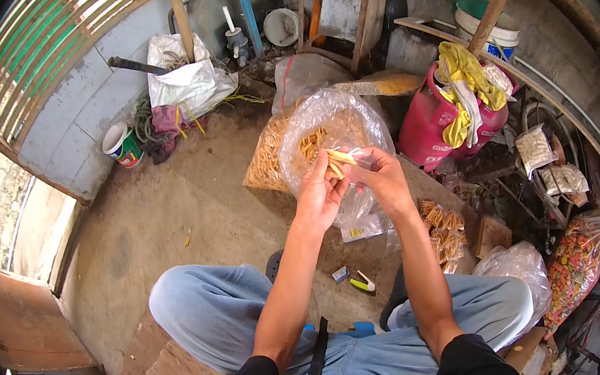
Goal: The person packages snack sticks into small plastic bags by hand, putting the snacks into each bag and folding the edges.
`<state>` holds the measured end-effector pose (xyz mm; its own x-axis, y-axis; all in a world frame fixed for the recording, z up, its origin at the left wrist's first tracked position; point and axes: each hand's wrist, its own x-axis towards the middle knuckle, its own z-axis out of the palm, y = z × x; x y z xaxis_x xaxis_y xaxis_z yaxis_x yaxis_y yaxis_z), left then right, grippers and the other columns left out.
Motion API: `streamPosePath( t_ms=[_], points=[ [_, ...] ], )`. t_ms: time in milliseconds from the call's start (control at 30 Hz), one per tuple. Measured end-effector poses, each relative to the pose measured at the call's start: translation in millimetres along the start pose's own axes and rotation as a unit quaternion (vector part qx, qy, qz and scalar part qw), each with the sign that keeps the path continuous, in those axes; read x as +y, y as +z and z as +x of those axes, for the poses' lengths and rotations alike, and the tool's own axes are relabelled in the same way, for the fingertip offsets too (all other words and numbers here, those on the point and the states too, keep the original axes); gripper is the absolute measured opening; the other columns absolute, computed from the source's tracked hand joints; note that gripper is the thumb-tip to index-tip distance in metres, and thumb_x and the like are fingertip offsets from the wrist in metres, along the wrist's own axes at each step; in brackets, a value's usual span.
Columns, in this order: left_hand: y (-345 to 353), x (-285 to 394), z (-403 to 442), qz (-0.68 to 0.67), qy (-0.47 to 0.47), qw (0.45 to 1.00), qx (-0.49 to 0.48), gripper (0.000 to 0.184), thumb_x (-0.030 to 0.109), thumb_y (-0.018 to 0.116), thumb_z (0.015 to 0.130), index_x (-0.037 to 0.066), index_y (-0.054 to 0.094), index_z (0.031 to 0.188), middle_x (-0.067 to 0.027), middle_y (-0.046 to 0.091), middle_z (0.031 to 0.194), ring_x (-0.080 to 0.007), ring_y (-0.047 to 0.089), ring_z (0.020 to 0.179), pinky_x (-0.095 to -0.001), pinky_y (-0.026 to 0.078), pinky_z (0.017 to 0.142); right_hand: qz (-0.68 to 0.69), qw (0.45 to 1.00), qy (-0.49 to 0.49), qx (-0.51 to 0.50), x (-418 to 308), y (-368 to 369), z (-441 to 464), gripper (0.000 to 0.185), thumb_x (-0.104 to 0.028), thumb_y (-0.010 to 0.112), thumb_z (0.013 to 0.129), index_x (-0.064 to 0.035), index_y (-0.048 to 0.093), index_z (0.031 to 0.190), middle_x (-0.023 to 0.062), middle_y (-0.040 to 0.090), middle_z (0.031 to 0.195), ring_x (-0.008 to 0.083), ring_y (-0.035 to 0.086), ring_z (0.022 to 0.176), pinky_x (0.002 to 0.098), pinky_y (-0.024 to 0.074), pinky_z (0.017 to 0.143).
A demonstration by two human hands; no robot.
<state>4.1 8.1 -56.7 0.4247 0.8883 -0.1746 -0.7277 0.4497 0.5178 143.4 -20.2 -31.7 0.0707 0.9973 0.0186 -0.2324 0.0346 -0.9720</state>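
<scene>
My left hand (320,195) is closed on a few yellow snack sticks (339,160), raised in front of me. Close beside it, my right hand (383,179) pinches a small see-through plastic bag (363,156) at the sticks' ends. Whether the sticks are partly inside this bag, I cannot tell. Just beyond both hands stands a big see-through plastic sack (286,137), its mouth wide and more snack sticks (312,143) inside. On the floor between my legs lie a green and white stapler (362,282) and a small blue box (341,275).
Filled snack packets (444,233) are piled beside my right knee. Further right are a bag of colourful packets (582,258) and pink gas cylinders (427,123) with yellow cloth (463,85) on top. A paint bucket (121,144) and white sack (190,85) stand back left.
</scene>
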Motion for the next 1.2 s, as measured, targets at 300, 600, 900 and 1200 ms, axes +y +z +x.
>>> streamPosePath(
  t_ms=[300,600,900,1200],
  points=[
    [-14,-10,12,-0.047,-0.004,0.998,0.049,0.034,0.035,0.053,0.096,0.006,0.061,0.111,-0.0013,0.065,0.098,-0.0098,0.062,0.084,-0.0205,0.052,0.07,-0.17,0.98,-0.096,-0.023,15,1,8,0.033,-0.006,0.076,0.075,-0.0032,0.059,0.103,0.0016,0.062,0.09,0.0073,0.054,0.077,0.0237,0.0458,0.067],
    [-65,4,30,-0.171,-0.027,0.983,0.06,0.024,0.025,0.052,0.097,0.005,0.06,0.107,-0.006,0.065,0.105,-0.0179,0.065,0.097,-0.0304,0.059,0.08,-0.064,0.992,0.071,-0.079,40,-40,35,0.05,-0.019,0.071,0.082,-0.005,0.05,0.125,0.0024,0.061,0.1,0.008,0.055,0.079,0.0241,0.046,0.066],
    [-83,18,40,-0.271,0.002,0.946,0.178,0.02,0.018,0.057,0.094,0.004,0.059,0.107,-0.0088,0.065,0.11,-0.02,0.064,0.101,-0.0288,0.058,0.084,-0.257,0.957,0.133,0.035,212,-80,86,0.026,-0.017,0.06,0.086,-0.0028,0.064,0.106,0.0075,0.066,0.084,0.0149,0.062,0.074,0.0287,0.0501,0.065],
    [-93,20,48,-0.272,-0.006,0.951,0.144,0.021,0.018,0.058,0.093,0.008,0.056,0.111,-0.0072,0.063,0.113,-0.0201,0.063,0.1,-0.0281,0.058,0.083,-0.453,0.884,0.103,0.055,266,-40,114,0.031,-0.027,0.067,0.077,-0.0019,0.069,0.096,0.0188,0.069,0.087,0.0304,0.067,0.083,0.0385,0.0509,0.076]
  ],
)
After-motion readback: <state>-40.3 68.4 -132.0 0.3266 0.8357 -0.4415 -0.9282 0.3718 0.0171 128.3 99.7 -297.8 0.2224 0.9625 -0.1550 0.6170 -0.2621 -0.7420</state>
